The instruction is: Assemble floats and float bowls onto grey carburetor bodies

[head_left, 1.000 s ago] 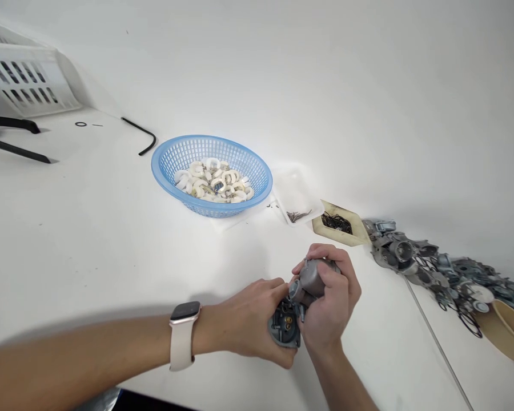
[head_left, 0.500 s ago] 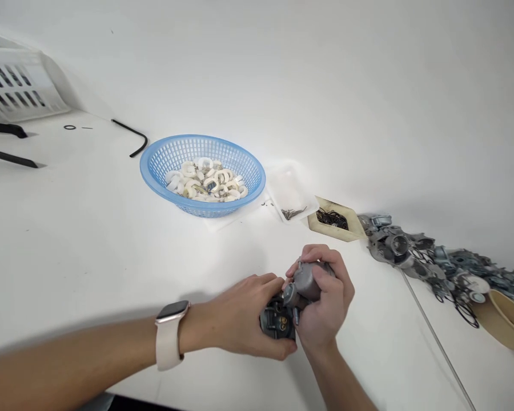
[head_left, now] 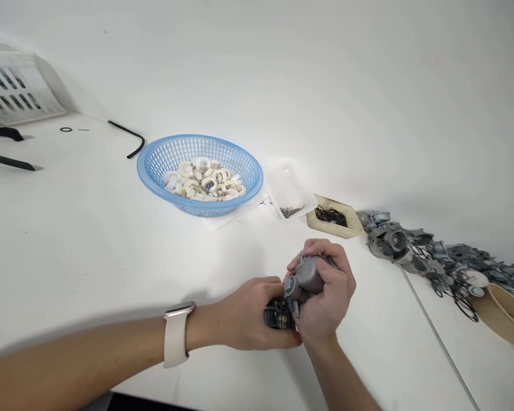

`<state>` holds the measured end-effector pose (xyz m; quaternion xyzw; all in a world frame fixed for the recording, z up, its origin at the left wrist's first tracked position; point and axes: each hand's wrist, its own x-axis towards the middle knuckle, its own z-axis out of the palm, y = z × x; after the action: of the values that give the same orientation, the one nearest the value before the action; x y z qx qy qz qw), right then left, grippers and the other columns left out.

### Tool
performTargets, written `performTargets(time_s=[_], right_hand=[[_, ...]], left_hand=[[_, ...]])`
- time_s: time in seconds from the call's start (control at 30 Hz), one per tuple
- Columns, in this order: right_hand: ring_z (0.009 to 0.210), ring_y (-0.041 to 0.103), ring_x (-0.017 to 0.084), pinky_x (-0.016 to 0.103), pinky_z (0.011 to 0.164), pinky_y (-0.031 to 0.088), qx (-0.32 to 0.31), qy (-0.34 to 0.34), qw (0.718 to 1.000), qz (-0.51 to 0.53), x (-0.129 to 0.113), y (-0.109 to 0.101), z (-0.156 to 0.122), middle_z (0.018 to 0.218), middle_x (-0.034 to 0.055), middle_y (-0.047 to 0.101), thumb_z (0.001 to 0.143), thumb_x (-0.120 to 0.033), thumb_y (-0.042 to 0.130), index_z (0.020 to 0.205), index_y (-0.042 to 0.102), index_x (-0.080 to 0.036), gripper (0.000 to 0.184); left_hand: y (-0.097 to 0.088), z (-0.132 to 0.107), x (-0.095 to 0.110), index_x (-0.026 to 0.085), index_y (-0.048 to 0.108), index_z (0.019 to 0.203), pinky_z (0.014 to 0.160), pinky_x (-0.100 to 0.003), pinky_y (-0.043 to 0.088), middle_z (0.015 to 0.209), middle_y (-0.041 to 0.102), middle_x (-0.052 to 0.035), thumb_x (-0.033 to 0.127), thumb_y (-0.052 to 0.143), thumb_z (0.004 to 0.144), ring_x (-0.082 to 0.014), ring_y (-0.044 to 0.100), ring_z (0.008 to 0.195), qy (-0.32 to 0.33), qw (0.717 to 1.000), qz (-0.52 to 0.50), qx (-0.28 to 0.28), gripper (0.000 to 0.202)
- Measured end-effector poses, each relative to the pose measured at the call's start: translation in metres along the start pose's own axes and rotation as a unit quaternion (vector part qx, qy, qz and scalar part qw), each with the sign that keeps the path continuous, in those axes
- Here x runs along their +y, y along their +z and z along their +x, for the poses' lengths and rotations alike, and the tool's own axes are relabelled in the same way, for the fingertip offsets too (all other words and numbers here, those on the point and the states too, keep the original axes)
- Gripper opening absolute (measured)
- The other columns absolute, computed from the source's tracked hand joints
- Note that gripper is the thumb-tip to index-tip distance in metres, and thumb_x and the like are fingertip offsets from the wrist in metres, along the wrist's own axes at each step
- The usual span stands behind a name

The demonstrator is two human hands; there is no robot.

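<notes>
Both my hands hold one grey metal part (head_left: 305,278) low in the middle of the white table (head_left: 89,240). My right hand (head_left: 325,302) is wrapped round its rounded upper body. My left hand (head_left: 248,317), with a pale watch (head_left: 175,334) on the wrist, grips its darker lower end (head_left: 278,315), where small brass fittings show. The fingers of both hands are closed on the part.
A blue basket (head_left: 163,165) of white rings stands beyond the hands. Right of it lie a clear tray with small pins (head_left: 292,212), a beige tray of black rings (head_left: 330,217) and a heap of grey metal parts (head_left: 428,260). A white crate (head_left: 12,85) sits far left.
My hands have stayed in place on the part, turning it slightly. The view has shifted a little, so the basket and trays appear further left.
</notes>
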<state>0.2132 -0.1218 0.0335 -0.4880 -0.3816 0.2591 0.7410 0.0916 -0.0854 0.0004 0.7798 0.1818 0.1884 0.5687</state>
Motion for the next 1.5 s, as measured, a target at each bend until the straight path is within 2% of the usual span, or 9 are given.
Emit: performTargets(time_s=[0.2,0.4,0.53,0.77,1.0,1.27,1.5], right_hand=[[0.057,0.061,0.014,0.025,0.040,0.047,-0.016,0.027,1.000,0.002,-0.0006,-0.0016,0.0021,0.087,0.0004,0.054,0.086,-0.025,0.053,0.082,0.062,-0.021,0.010],[0.056,0.060,0.014,0.024,0.036,0.047,-0.013,0.038,0.999,0.004,-0.0020,-0.0017,0.0024,0.087,0.0006,0.055,0.085,-0.025,0.053,0.081,0.062,-0.021,0.010],[0.056,0.060,0.014,0.022,0.035,0.046,-0.012,0.040,0.999,-0.002,-0.0044,-0.0022,0.0025,0.085,0.0011,0.055,0.085,-0.025,0.053,0.081,0.062,-0.021,0.011],[0.055,0.059,0.013,0.022,0.035,0.047,-0.005,0.044,0.999,-0.001,-0.0065,-0.0022,0.0037,0.086,0.0009,0.055,0.085,-0.026,0.052,0.080,0.060,-0.021,0.010],[0.056,0.060,0.014,0.024,0.038,0.047,-0.006,0.033,0.999,0.002,-0.0023,-0.0017,0.0020,0.085,0.0006,0.055,0.084,-0.024,0.052,0.080,0.062,-0.021,0.011],[0.059,0.061,0.014,0.028,0.048,0.049,-0.025,0.011,0.999,-0.020,-0.0028,0.0001,-0.0010,0.087,0.0012,0.056,0.082,-0.021,0.051,0.081,0.063,-0.021,0.012],[0.059,0.060,0.015,0.030,0.048,0.049,-0.072,-0.012,0.997,0.004,-0.0017,-0.0027,0.0020,0.087,0.0013,0.055,0.080,-0.022,0.053,0.082,0.065,-0.021,0.012]], left_hand=[[-0.0018,-0.0002,0.0020,0.020,0.065,0.102,0.066,-0.027,0.049,0.095,0.065,-0.0014,0.033,0.083,0.074,-0.0178,0.061,0.078,-0.020,1.000,-0.013,-0.008,0.036],[-0.0027,0.0012,0.0036,0.019,0.066,0.095,0.067,-0.026,0.049,0.089,0.065,-0.0002,0.031,0.082,0.077,-0.0170,0.061,0.077,-0.008,0.999,-0.022,-0.022,0.027],[-0.0031,0.0022,0.0039,0.019,0.067,0.094,0.069,-0.027,0.050,0.089,0.066,-0.0004,0.031,0.081,0.078,-0.0183,0.062,0.081,-0.004,1.000,-0.019,-0.025,0.025],[-0.0017,0.0021,0.0005,0.020,0.067,0.098,0.067,-0.026,0.049,0.090,0.066,-0.0003,0.035,0.081,0.077,-0.0172,0.061,0.077,-0.007,1.000,-0.013,-0.024,0.029],[-0.0018,0.0021,0.0019,0.019,0.066,0.095,0.062,-0.026,0.047,0.088,0.064,-0.0002,0.036,0.083,0.075,-0.0167,0.059,0.074,-0.046,0.998,-0.024,-0.022,0.031],[-0.0014,0.0038,0.0036,0.019,0.063,0.096,0.064,-0.023,0.049,0.094,0.062,0.0005,0.027,0.082,0.077,-0.0151,0.059,0.078,-0.007,0.998,-0.055,-0.028,0.027],[0.0008,0.0051,0.0025,0.021,0.058,0.093,0.063,-0.024,0.048,0.092,0.060,0.0013,0.031,0.083,0.076,-0.0153,0.058,0.076,0.020,0.999,-0.020,-0.026,0.032]])
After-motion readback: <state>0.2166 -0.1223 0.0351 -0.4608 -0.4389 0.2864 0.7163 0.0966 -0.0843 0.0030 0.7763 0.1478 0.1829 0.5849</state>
